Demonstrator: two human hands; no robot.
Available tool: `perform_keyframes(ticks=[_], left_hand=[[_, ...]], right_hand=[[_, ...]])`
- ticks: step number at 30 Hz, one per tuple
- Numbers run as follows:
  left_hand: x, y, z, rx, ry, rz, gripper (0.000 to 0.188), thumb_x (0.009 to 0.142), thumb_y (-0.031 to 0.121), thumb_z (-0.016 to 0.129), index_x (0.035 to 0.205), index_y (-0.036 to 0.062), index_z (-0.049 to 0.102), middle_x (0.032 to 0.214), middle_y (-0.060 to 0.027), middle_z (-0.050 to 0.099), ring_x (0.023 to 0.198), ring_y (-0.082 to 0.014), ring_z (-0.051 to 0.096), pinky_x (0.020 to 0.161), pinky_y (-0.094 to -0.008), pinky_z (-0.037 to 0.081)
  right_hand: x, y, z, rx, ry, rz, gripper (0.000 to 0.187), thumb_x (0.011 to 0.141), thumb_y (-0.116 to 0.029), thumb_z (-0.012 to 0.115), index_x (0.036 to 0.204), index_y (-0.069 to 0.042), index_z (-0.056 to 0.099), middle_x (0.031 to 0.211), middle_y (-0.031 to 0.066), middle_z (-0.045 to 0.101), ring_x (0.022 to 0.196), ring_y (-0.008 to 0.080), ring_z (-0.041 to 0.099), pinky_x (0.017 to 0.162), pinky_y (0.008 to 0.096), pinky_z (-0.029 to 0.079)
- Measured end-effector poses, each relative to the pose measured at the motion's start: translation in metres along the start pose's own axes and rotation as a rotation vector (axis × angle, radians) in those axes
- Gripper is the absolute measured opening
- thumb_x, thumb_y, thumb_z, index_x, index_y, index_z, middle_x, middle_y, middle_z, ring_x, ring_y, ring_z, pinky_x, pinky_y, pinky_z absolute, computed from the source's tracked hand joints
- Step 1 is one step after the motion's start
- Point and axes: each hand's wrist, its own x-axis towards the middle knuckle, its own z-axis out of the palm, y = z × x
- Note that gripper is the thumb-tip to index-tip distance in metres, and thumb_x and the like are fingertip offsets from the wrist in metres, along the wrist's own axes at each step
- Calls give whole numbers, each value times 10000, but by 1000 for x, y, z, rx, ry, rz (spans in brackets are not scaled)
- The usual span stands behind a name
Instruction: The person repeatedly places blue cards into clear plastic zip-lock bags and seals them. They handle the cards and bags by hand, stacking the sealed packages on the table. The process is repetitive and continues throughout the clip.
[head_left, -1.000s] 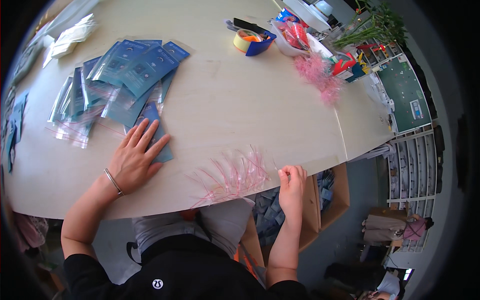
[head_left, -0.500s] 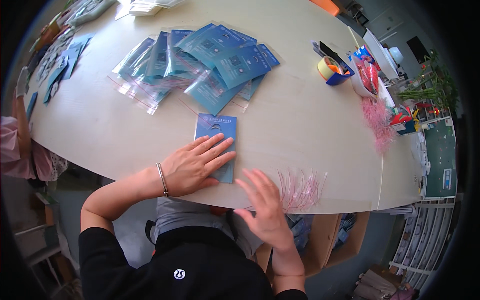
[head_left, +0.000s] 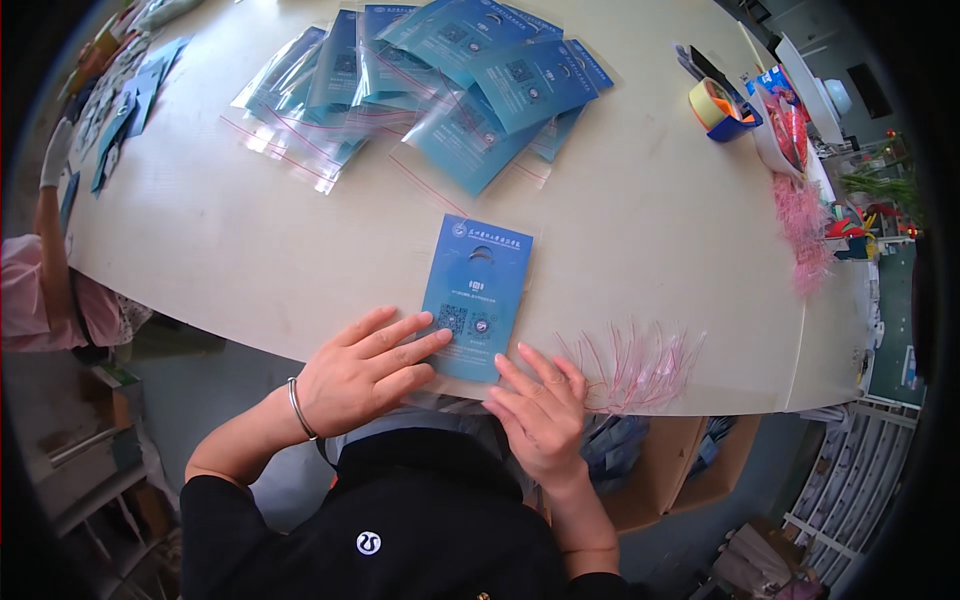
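A blue printed card in a clear plastic bag (head_left: 480, 270) lies near the table's front edge, its top tilted slightly to the right. My left hand (head_left: 362, 378) is open, fingers spread, with the fingertips resting on the card's lower left side. At the lower right corner is my right hand (head_left: 540, 412), also open, its fingertips touching or very near the card's edge. Beyond the card sits an overlapping pile of similar bagged blue cards (head_left: 530, 85). Pink and white thin strings (head_left: 645, 365) lie fanned out to the right of my right hand.
At the back right are a tape roll on a blue dispenser (head_left: 712, 105), a white container (head_left: 775, 140) and a pink string bundle (head_left: 800, 230). Cardboard boxes (head_left: 660, 460) stand below the table's front edge. A gloved co-worker's hand (head_left: 57, 155) is at the far left.
My left hand has slid off the card's middle to its left side, uncovering the print. My right hand has come in to the card's lower right corner. The card is tilted more, and the view has shifted.
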Motion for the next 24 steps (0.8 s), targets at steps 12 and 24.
perform_keyframes(ticks=[12,24], left_hand=[[0,-1,12,-88,239,-86,248,759,170,813,873,77,615,1279,-73,680,1190,-254,648,1026,-450,488],[6,11,15,-137,316,-283,203,710,117,803,809,42,642,1332,-167,569,1052,-293,633,879,-397,501]], right_hand=[[7,2,2,30,102,100,222,674,-79,849,847,-38,716,986,84,652,964,301,620,830,392,505],[12,-9,4,-123,-14,299,174,811,-189,788,879,-104,653,921,48,516,946,271,487,851,404,404]])
